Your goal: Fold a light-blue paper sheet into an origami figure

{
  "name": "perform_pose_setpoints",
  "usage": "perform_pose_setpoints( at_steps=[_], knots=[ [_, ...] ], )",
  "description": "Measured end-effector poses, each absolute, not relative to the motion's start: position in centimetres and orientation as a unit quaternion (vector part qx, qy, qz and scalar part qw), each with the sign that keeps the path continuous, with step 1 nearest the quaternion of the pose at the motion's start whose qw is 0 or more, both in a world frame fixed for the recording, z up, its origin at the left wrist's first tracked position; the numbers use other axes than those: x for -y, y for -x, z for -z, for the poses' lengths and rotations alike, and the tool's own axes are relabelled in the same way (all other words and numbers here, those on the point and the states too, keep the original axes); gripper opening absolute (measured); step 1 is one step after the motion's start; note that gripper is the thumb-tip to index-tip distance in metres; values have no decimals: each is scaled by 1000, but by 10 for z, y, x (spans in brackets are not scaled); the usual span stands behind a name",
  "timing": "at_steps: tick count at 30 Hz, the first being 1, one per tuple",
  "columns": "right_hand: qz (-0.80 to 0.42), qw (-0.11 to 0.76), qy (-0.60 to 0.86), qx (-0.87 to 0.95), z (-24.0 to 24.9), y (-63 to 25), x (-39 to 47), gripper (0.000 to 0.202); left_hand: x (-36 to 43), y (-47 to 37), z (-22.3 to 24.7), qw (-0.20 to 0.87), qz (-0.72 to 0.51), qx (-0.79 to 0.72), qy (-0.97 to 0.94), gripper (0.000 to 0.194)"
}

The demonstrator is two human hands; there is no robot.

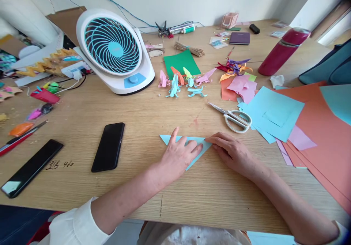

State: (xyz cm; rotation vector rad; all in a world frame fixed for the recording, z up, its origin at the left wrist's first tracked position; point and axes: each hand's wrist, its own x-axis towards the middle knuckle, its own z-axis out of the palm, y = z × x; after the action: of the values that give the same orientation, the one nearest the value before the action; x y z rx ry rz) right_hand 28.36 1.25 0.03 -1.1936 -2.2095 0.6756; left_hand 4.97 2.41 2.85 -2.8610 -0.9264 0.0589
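Note:
A light blue paper (201, 153), folded to a triangle, lies on the wooden table (148, 120) in front of me. My left hand (179, 153) rests on top of it with its fingers spread, pressing it flat and hiding its middle. At the paper's right corner, my right hand (233, 151) has its thumb and forefinger closed on the tip. Scissors (238, 121) with white handles lie just beyond my right hand. Small folded paper figures (174, 86) in blue, pink, orange and green stand farther back.
A white fan (131, 76) stands at the back left. Two black phones (108, 147) lie at the left. Coloured paper sheets (323, 139) cover the right side, below a red bottle (283, 53). A green sheet (185, 62) and a purple notebook (239, 38) lie at the back.

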Motion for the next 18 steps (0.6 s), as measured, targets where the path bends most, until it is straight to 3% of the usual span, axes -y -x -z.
perform_pose_setpoints(
  at_steps=[18],
  knots=[
    [-247, 259, 433, 827, 3, -284, -13, 34, -13, -8, -32, 112, -11, 316, 942, 37]
  ],
)
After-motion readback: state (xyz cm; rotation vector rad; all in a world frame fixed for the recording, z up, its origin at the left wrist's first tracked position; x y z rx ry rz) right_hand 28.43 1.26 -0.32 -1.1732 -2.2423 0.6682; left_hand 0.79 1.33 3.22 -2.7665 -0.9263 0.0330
